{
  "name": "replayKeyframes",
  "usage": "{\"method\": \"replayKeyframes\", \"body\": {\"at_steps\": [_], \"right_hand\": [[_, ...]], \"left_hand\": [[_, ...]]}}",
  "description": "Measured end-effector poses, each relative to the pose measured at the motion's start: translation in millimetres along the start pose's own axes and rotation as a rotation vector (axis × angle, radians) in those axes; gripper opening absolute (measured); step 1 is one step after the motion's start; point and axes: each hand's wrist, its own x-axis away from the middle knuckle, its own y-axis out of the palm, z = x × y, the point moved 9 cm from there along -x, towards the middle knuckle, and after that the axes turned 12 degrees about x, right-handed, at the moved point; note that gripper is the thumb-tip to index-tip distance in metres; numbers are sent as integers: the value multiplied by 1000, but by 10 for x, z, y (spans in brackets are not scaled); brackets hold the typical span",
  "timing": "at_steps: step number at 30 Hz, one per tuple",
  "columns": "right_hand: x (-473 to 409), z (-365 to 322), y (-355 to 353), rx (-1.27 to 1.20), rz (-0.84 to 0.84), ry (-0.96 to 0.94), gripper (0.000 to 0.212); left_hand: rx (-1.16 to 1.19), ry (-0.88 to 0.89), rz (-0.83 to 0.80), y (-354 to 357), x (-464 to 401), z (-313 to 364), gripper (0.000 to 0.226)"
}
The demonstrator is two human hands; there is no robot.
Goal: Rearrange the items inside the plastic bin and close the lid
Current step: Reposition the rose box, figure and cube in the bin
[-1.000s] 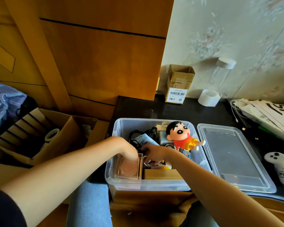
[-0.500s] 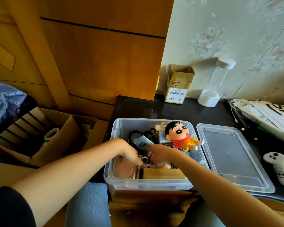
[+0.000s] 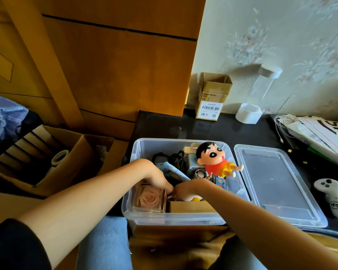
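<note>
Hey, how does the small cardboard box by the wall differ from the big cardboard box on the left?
The small cardboard box stands upright on the dark tabletop against the wall; the big cardboard box sits lower, off the table to the left. The small one carries a white barcode label; no label shows on the big one. The big one holds a tape roll; the small one's contents are hidden. Both are brown with open flaps.
</note>
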Motion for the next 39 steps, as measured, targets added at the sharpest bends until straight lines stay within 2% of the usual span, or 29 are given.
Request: {"method": "replayKeyframes", "body": {"at_steps": [7,15,19,26,30,33,36,39], "right_hand": [[5,102,105,-42,2,34,42],[78,71,96,-54,8,15,43],[111,13,81,-117,42,-42,49],[140,14,83,-272,105,-53,38],[200,76,43,-311,136,-39,37],[317,168,-127,-335,226,-17,42],[478,212,-234,-373,289,-16,40],[585,198,-183,-315,330,-100,38]], "left_hand": [[121,-31,-16,-6,-53,-79,71],[169,-21,4,-44,-80,-108,70],[92,-34,20,-117,-114,-71,61],[36,-34,-3,32,-201,-74,71],[-28,13,9,109,-130,21,64],[-65,114,-13,175,-37,168,50],[-58,133,-3,189,32,195,50],[-120,145,71,95,161,140,51]]}}
